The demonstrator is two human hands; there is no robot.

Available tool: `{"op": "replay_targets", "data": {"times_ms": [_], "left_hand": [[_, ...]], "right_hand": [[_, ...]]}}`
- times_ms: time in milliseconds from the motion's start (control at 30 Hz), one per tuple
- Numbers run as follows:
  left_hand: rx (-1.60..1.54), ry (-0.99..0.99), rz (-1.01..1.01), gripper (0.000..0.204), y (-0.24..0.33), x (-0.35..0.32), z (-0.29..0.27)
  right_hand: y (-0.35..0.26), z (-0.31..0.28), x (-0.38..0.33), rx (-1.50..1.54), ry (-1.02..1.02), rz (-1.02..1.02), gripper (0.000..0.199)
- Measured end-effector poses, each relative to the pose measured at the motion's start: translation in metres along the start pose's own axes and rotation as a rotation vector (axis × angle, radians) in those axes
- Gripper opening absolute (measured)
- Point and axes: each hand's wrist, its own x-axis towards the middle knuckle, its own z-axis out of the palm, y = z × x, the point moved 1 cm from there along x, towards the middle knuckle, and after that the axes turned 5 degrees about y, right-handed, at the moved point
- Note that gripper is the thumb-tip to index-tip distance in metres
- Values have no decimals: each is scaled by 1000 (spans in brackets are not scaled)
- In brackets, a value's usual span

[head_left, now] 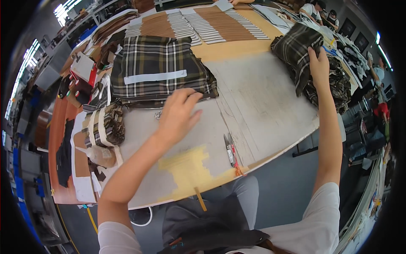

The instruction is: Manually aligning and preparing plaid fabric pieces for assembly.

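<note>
At the right side of the table, my right hand [319, 67] is closed on a dark plaid fabric piece [301, 44], thumb and fingers at its edge. Under and beside that piece lies a bunched plaid pile [338, 84]. My left hand [175, 115] is over the table with its fingers loosely bent and apart, holding nothing that I can see. Just beyond it lies a flat stack of plaid fabric [154, 59], with a white paper strip [155, 77] across the top. The left fingertips overlap the stack's near edge in view; whether they touch it I cannot tell.
Red-handled thread snips [231, 150] lie near the table's front edge. On the left are a tied plaid bundle [105, 125], a glue bottle [100, 156] and thread spools [79, 91]. Striped and brown pieces [220, 23] line the far side. Other people [312, 10] work beyond.
</note>
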Motion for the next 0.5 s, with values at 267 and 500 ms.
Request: {"op": "replay_targets", "data": {"times_ms": [267, 500], "left_hand": [[-458, 455, 237, 77, 169, -21, -16], [-523, 513, 201, 38, 184, -45, -63]], "right_hand": [[-184, -128, -136, 862, -164, 597, 32], [-164, -134, -163, 871, -317, 654, 24]]}}
